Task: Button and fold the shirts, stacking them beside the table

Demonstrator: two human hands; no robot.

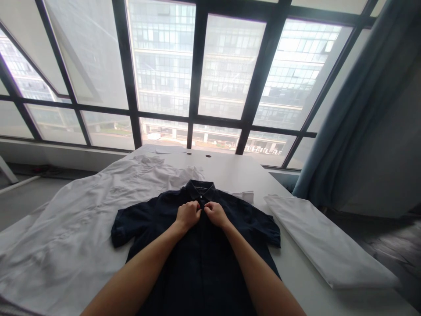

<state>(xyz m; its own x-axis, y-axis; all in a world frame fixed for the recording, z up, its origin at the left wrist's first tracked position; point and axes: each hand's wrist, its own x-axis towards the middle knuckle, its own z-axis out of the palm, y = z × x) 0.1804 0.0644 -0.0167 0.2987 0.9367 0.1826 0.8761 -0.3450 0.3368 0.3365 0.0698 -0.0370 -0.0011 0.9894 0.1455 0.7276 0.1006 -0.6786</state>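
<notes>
A dark navy short-sleeved shirt (197,254) lies front up on the white table, its collar (200,188) pointing away from me and both sleeves spread out. One small pale button shows just below the collar. My left hand (189,213) is closed, pinching the shirt's front placket a little under the collar. Opposite it, my right hand (215,213) also pinches the placket, with a narrow gap between the two hands. Whatever part of the fabric or button sits between the fingertips is hidden.
Crumpled white cloth (75,224) covers the table's left side. A folded white cloth (332,241) lies at the right on the white table (240,169). Windows with dark frames stand behind the table, and a blue-grey curtain (348,101) hangs at the right.
</notes>
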